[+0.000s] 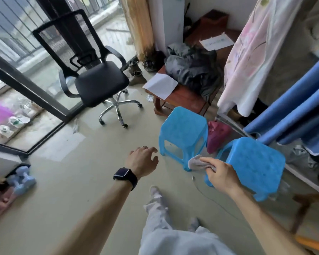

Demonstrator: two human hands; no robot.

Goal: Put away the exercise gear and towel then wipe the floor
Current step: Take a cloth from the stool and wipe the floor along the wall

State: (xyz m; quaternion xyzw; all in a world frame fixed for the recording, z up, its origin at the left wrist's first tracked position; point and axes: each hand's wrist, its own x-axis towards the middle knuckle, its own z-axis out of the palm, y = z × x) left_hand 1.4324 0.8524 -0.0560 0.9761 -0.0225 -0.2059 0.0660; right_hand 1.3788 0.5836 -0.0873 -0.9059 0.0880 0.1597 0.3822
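My right hand (221,176) is shut on a small grey cloth (197,163), held above the beige floor (81,190) between two blue plastic stools. My left hand (143,161), with a black watch on the wrist, hovers open over the floor left of the cloth, holding nothing. Light blue dumbbells (22,178) lie at the far left by the wall, next to a pink item (0,203) on the floor. My legs in light trousers show at the bottom middle.
Two blue stools (184,126) (256,162) stand right of my hands. A black office chair (98,78) is near the glass door. A wooden bench (184,97) carries dark clothes and paper. Blue curtains (293,115) and a red bag (217,135) are at right.
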